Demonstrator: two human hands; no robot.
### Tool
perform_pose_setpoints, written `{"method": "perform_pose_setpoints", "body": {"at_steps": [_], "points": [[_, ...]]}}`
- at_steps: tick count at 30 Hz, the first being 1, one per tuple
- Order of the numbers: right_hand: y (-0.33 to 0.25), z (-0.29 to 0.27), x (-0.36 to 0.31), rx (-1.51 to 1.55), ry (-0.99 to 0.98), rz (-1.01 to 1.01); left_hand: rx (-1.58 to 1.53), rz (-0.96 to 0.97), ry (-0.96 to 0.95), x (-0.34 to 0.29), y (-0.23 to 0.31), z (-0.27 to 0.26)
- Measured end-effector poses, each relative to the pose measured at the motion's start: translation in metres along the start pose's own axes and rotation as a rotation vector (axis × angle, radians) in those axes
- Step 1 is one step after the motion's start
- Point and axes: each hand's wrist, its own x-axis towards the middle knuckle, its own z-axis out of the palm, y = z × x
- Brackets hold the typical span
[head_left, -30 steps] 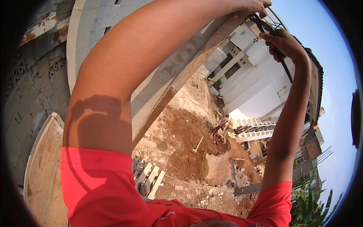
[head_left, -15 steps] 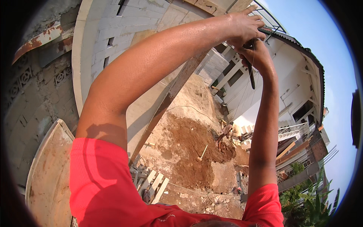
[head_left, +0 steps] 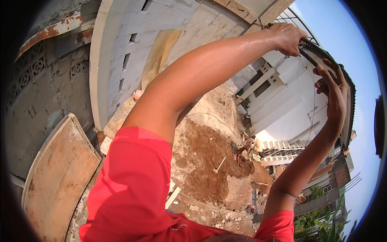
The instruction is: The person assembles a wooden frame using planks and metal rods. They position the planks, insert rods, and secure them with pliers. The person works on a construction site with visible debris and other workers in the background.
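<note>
My left hand [head_left: 288, 39], raised high at upper right, is closed round a slim dark tool [head_left: 308, 59]. Dark ends stick out on both sides of the fist; its exact kind is hard to make out against the roof edge. A thin wire [head_left: 314, 105] hangs below the hands in front of the white house. Apart from the tool, at right, my right hand [head_left: 335, 86] is raised with its fingers spread and nothing in it.
Block wall [head_left: 121, 52] stands at left, a stained board [head_left: 60, 173] leaning nearby. Far below lie dug brown soil [head_left: 201, 161] and a long-handled tool [head_left: 219, 164]. Another person [head_left: 245, 148] bends beside it, near white stairs [head_left: 282, 151]. A reddish bucket [head_left: 138, 94] sits by the wall.
Both hands were together on the dark tool. My right hand has let go and moved right and down; my left hand has shifted right with the tool. The view has shifted too.
</note>
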Motion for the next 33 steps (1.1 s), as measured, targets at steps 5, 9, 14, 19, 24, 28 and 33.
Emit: {"method": "perform_pose_setpoints", "body": {"at_steps": [5, 9, 14, 19, 24, 28, 33], "points": [[0.026, -0.017, 0.049, 0.331, 0.099, -0.147, -0.110, -0.197, -0.002, 0.040, -0.018, 0.010], [0.025, 0.000, 0.026, 0.142, 0.390, -0.280, -0.092, -0.227, -0.092, 0.048, -0.029, 0.003], [0.005, -0.020, -0.082, 0.278, -0.095, -0.609, 0.002, -0.091, -0.183, 0.044, -0.018, 0.008], [0.040, 0.063, -0.033, 0.069, -0.252, -0.156, 0.091, -0.067, -0.313, 0.066, -0.049, 0.009], [0.065, 0.042, 0.075, 0.781, 0.154, -0.375, -0.168, -0.109, -0.425, 0.027, 0.010, -0.071], [0.048, 0.064, 0.111, 1.023, 0.100, -0.439, -0.033, -0.246, -0.440, 0.023, 0.031, -0.044], [0.030, 0.070, 0.118, 1.300, 0.482, -0.512, -0.202, -0.102, -0.590, 0.045, -0.016, -0.053]]}}
